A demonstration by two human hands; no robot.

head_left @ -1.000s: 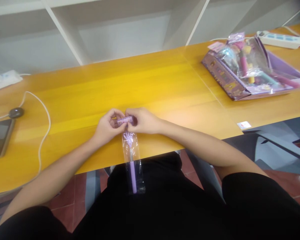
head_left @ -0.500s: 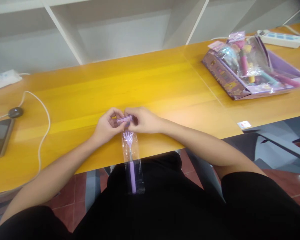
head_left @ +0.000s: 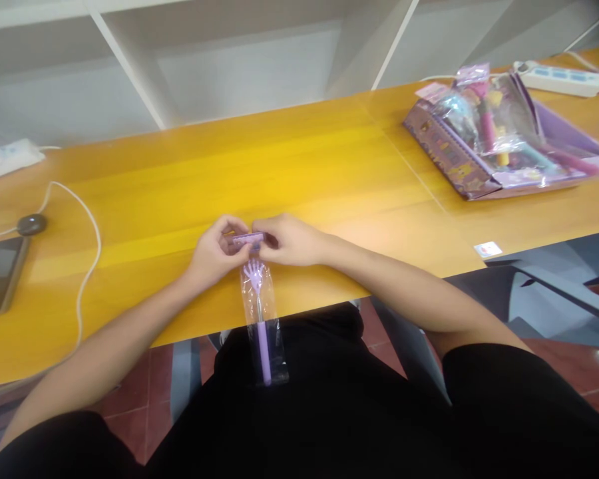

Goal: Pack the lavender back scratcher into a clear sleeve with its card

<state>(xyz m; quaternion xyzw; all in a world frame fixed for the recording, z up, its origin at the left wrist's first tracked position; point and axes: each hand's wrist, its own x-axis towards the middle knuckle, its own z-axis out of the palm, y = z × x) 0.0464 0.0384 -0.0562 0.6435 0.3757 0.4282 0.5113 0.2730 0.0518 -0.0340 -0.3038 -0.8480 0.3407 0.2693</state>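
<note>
A purple cardboard header card [head_left: 249, 239] is pinched between my two hands near the table's front edge. My left hand [head_left: 218, 249] grips its left end, fingers curled, thumb in front. On its right end, my right hand [head_left: 292, 241] is closed between thumb and fingers. Below the card hangs a clear plastic bag [head_left: 275, 332]. Inside the bag is a purple back scratcher [head_left: 263, 346] with a hand-shaped head up, a metal shaft and a purple handle reaching down past the table edge over my lap.
At the right, a purple display box [head_left: 444, 150] holds several bagged back scratchers. Behind it lies a white power strip [head_left: 562, 78]. A dark-screened device [head_left: 2, 276] and a white cable [head_left: 87, 266] are at the left. A small sticker [head_left: 488, 249] sits on the table [head_left: 289, 166].
The card and bag have shifted very slightly left, and the card lies a little more level. Both hands keep their hold.
</note>
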